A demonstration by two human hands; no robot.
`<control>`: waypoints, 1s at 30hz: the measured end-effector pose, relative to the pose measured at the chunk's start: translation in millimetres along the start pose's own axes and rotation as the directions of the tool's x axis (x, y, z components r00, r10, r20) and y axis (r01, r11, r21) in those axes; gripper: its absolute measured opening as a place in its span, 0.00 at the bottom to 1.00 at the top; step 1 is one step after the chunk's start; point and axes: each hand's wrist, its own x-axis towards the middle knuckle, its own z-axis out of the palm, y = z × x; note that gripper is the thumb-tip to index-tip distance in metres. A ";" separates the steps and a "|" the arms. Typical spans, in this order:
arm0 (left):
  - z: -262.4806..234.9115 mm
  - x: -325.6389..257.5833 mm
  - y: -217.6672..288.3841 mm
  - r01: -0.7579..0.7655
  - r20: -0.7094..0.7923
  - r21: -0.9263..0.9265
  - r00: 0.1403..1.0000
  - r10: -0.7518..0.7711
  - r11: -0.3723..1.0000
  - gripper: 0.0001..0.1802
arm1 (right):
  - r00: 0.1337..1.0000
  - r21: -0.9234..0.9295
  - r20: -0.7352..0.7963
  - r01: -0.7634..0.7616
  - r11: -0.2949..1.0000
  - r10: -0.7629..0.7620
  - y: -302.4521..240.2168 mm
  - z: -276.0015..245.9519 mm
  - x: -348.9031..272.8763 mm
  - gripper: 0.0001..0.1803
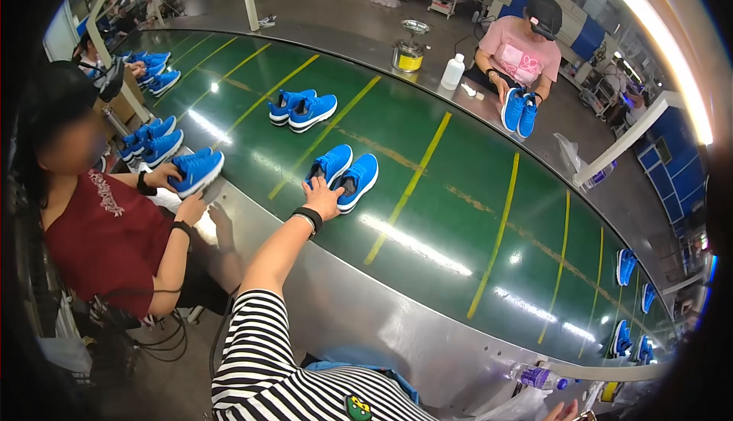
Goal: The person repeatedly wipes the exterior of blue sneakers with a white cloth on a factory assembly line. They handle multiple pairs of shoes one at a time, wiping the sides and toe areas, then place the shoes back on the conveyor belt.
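My left hand (322, 197) reaches over the green conveyor belt (439, 226), wearing a black wristband. Its fingers are closed over the heel ends of a pair of blue sneakers with white soles, the left shoe (334, 160) and the right shoe (359, 179). Both shoes rest side by side on the belt, toes pointing away from me. At the lower edge, only part of my right hand (563, 412) shows. Its fingers look apart and hold nothing visible. A bottle (538, 377) with a purple label lies near it.
Another blue pair (304, 109) sits farther along the belt. A co-worker in dark red (114, 226) at left handles a blue sneaker (197, 170). Across the belt, a person in pink (521, 58) holds two sneakers (519, 110). A white bottle (453, 72) and metal can (408, 56) stand there.
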 end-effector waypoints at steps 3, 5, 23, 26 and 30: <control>14.4 32.5 -12.1 0.033 0.087 0.077 0.995 -0.039 0.996 0.33 | 0.992 -0.021 0.071 -0.099 0.995 0.101 1.9 -5.8 -18.3 0.20; 17.0 51.1 -19.4 0.013 0.169 0.107 0.985 -0.031 0.994 0.32 | 0.984 -0.018 0.108 -0.137 0.990 0.138 -5.1 -5.5 -28.8 0.20; -44.6 -232.0 136.9 -0.657 0.307 -0.482 0.493 0.814 0.580 0.27 | 0.988 0.246 0.151 -0.036 0.969 -0.002 -1.1 -55.0 -61.3 0.08; -46.4 -300.3 208.9 -0.734 0.358 -0.544 0.235 0.904 0.406 0.30 | 0.992 0.285 0.111 -0.087 0.955 0.058 43.0 -114.3 -75.9 0.07; -30.4 -385.8 323.5 -0.771 0.374 -0.604 -0.048 0.926 0.204 0.27 | 0.988 0.255 -0.022 -0.144 0.956 0.154 111.9 -210.6 -100.9 0.06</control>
